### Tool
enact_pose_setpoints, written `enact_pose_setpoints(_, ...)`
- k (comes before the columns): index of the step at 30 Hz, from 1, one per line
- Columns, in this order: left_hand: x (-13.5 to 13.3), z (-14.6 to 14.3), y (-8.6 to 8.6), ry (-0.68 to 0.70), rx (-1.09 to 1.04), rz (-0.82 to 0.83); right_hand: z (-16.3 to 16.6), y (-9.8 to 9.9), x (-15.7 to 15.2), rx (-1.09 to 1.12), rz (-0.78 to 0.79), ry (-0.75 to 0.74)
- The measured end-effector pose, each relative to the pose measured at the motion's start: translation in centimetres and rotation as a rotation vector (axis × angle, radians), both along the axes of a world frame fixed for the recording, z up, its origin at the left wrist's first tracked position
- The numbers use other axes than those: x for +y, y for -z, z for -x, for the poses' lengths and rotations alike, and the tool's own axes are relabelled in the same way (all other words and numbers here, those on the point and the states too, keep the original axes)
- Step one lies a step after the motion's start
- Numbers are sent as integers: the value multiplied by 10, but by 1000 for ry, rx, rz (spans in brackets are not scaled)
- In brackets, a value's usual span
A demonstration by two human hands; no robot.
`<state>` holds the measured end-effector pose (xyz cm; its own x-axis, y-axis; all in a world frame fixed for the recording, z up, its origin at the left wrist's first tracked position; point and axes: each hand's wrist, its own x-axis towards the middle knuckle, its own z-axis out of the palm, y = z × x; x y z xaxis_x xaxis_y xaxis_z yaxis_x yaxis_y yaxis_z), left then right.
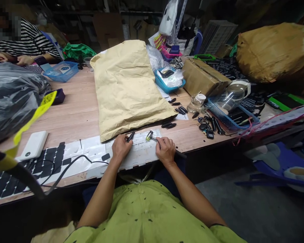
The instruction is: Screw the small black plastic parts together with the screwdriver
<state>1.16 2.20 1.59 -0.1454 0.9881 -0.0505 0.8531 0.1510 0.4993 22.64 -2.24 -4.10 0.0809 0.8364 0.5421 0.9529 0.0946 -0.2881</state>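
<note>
Along the near edge of a wooden desk (73, 113), the left hand (121, 147) has its grip closed on a small black piece (130, 136), over a pale mat (139, 154); the right hand (166, 149) grasps a small hammer (151, 136), its head nearby; a blow could catch the left hand if the piece slipped; a bulky paper parcel (126, 91) behind might get knocked; fingers hide the piece's lower end; whether the hammer touches the mat is unclear.

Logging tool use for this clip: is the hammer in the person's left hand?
No, the right hand grips the hammer, while the left hand holds a small black piece.
</note>
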Motion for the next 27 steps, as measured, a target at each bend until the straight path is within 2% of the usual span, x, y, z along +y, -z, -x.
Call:
enact_pose_setpoints(5,-29,6,18,194,-95,-95,0,-4,-1,9,14,22)
enact_pose_setpoints(10,-28,7,30,260,-105,-164,-4,-6,2,9,59,47)
enact_pose_setpoints(16,-25,8,34,303,-147,-162,-12,-15,-2,125,130,-4)
enact_pose_setpoints(20,-23,6,33,294,-177,-123,-4,-25,-18,306,79,-177)
enact_pose_setpoints(23,-22,4,33,277,-185,-105,11,-32,-29,397,106,-342)
enact_pose_setpoints(27,-21,2,33,270,-179,-99,26,-37,-37,401,115,-429)
